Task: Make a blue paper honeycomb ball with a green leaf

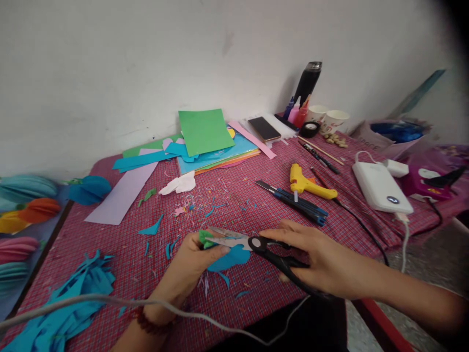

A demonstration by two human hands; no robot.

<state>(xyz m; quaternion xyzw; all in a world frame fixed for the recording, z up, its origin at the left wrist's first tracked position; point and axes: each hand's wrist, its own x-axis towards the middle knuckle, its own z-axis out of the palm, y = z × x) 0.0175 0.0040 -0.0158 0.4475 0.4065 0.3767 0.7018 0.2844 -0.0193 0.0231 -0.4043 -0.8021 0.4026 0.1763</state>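
Note:
My left hand (196, 259) pinches a small green paper piece (206, 239) near the table's front edge. Around the black-handled scissors (280, 259) my right hand (315, 256) is wrapped, fingers in the loops. The blades point left, slightly parted, and reach the green paper at my left fingertips. Just below the blades is a blue paper piece (230, 258), next to my left thumb; whether my fingers also hold it I cannot tell.
Blue strips (69, 303) are heaped at front left. A yellow glue gun (309, 183) and cutters (293, 201) lie beyond my right hand. A white power bank (381, 186) sits right. Green paper (205, 131) lies at the back. A grey cable (183, 311) crosses the foreground.

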